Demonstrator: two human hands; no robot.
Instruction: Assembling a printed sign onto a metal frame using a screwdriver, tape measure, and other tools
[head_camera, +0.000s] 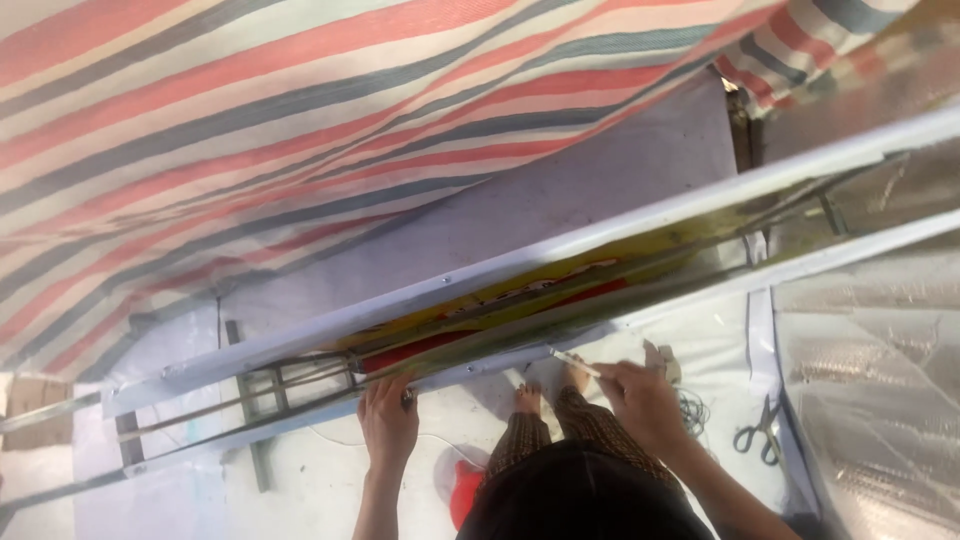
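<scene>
A long white metal frame with a yellow and red printed sheet inside it runs diagonally across the head view. My left hand grips the frame's near rail from below, fingers curled on its edge. My right hand holds a thin pale stick-like tool whose tip touches the near rail. My bare feet and patterned trousers show below, between the hands.
A red, grey and white striped tarp covers the upper left. Scissors and a coil of wire lie on the white floor sheet at right. Silver foil sheeting fills the right side. A red object lies near my legs.
</scene>
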